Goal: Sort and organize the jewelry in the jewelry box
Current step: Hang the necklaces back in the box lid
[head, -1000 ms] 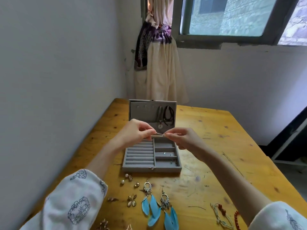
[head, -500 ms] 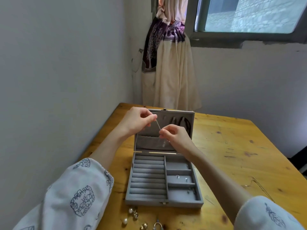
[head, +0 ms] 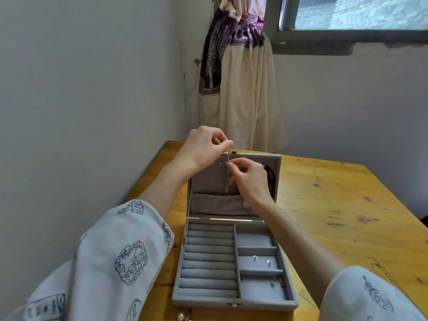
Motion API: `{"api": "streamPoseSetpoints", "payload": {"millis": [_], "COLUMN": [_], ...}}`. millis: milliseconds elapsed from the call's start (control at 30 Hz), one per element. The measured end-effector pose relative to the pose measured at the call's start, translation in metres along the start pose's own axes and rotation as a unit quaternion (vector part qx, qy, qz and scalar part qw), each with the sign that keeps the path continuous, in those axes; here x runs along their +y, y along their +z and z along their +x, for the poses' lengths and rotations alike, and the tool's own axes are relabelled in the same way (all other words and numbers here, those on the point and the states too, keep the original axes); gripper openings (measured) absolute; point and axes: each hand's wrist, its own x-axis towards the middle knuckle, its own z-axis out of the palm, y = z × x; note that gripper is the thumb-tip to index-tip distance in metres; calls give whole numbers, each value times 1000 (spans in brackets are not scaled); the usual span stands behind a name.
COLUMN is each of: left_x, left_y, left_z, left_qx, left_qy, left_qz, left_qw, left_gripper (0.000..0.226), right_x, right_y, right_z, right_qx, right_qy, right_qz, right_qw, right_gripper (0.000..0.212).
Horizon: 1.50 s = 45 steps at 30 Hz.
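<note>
A grey velvet jewelry box [head: 208,300] stands open on the wooden table, its lid [head: 206,179] upright. Ring rolls fill its left half. In the small compartments on the right lie two silver studs [head: 261,260]. My left hand [head: 203,147] pinches the top of a thin silver chain [head: 228,156] above the lid's edge. My right hand [head: 250,177] pinches the same chain lower down, in front of the lid's hooks. The chain's end dangles near the lid pocket [head: 215,203]. A dark cord [head: 269,174] hangs at the lid's right side.
Pearl earrings [head: 181,317] lie at the bottom edge, just in front of the box. The table [head: 335,205] stretches off to the right, with a thin wire-like piece [head: 384,272] near my right sleeve. A wall is close on the left; a curtain [head: 240,89] hangs behind the table.
Both hands rose from above the tray to the upright lid. The chain went from stretched level between them to hanging nearly upright. My view tipped up, so the loose jewelry dropped out of sight.
</note>
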Motion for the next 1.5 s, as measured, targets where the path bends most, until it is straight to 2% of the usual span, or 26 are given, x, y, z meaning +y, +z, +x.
{"api": "streamPoseSetpoints", "payload": {"millis": [400,700,967,1033,1100,1233,1500], "left_x": [-3,-7,-9,-9,-9,-6,-10], "left_y": [9,6,8,12,17,29,49], "left_z": [-10,-15,-26,-28,-30,-32,-35], "left_qx": [-52,-87,-109,-84,-27,70,116], "left_qy": [4,-1,6,10,-5,-75,-150], "left_qz": [107,169,185,195,192,176,134], "left_qw": [993,982,977,977,981,979,973], "left_gripper": [20,20,24,22,22,28,34], "right_x": [4,7,6,5,3,0,-5], "right_y": [-5,-11,-5,-2,2,7,15], "right_z": [-14,-13,-5,-2,1,1,5], "right_qx": [-80,-3,28,51,74,112,136], "right_qy": [5,44,51,48,48,64,110], "right_qz": [59,10,-34,-52,-67,-95,-80], "right_qw": [995,999,998,996,994,987,981], "right_gripper": [16,15,17,19,20,22,24]}}
